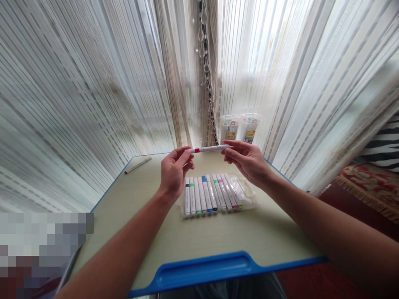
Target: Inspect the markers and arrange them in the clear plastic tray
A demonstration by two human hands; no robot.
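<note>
A white marker (212, 148) with a red band is held level above the far part of the table. Its left end, near the red band, is pinched by my left hand (176, 168). My right hand (246, 160) grips the opposite end between thumb and fingers. Below the hands, a clear plastic marker case (249, 204) lies open on the tabletop. Several white markers (205, 195) with coloured ends, among them green, blue, black and purple, lie side by side in it. Some slots at the case's right side hold no marker.
One loose marker (138, 165) lies at the table's far left. Two clear cases (230, 128) with markers stand behind the right hand, by the string curtain (124, 83). The pale table (149, 241) has a blue edge with a pen groove (205, 268) in front.
</note>
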